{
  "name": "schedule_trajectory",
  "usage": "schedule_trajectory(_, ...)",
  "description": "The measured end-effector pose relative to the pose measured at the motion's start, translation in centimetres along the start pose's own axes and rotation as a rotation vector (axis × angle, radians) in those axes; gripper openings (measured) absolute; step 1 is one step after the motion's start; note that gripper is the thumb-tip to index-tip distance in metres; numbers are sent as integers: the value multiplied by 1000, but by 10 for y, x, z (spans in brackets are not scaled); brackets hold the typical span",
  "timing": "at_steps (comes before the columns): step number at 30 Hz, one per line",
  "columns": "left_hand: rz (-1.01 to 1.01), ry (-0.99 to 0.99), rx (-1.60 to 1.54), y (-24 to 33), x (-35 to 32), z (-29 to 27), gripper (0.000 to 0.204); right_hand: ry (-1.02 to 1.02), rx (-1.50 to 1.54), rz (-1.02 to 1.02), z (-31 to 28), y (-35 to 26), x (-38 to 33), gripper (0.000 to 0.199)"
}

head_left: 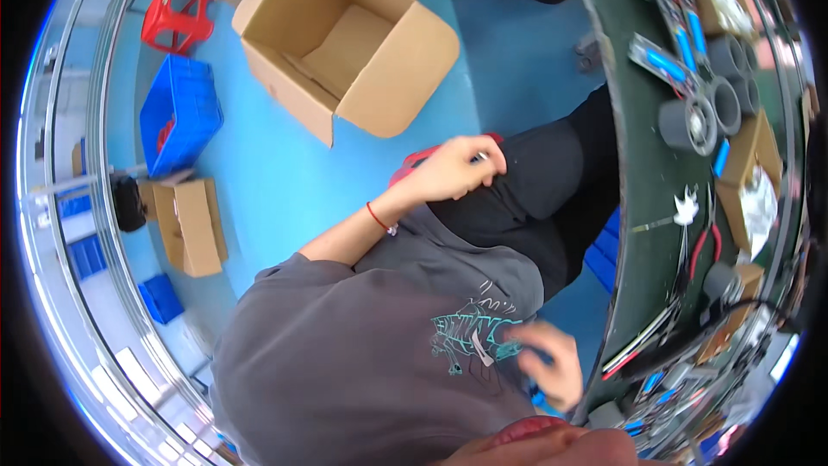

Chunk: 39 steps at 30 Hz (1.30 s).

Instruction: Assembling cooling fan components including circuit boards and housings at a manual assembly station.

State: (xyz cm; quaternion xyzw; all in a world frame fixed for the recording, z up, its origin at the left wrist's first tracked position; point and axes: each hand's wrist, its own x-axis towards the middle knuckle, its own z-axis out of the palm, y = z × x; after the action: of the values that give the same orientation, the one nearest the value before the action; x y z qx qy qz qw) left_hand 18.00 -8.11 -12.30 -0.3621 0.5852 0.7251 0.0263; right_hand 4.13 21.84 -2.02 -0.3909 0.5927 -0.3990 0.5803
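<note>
My left hand point(457, 169), with a red cord bracelet point(377, 216) on its wrist, is over my dark-trousered thigh point(539, 164). Its fingers are curled closed, and a small dark and pale bit point(479, 158) shows between them, too little to name. Close to my grey T-shirt point(362, 354), beside the bench edge, is my right hand point(556, 367). Motion smears its bent fingers, so whether they hold anything is unclear. Something blue point(541, 399) shows just below that hand.
The green-topped bench point(642, 285) at the right carries grey cylinders point(687, 125), blue-handled tools point(664, 62), red-handled pliers point(707, 250) and cardboard trays point(749, 177). On the blue floor stand a large open carton point(397, 78), a blue crate point(194, 103) and a red stool point(177, 19).
</note>
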Motion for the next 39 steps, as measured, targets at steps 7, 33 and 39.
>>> schedule_trajectory(7,-101,598,168,-157,26,-71,22,346,267,48,-22,38,175,16)
schedule_trajectory(33,-744,1001,-148,-206,-15,-7,16,165,-1178,305,-446,512,580,61)
schedule_trajectory(39,-1209,1285,-786,-191,-12,-20,24,341,-821,547,-462,483,631,77)
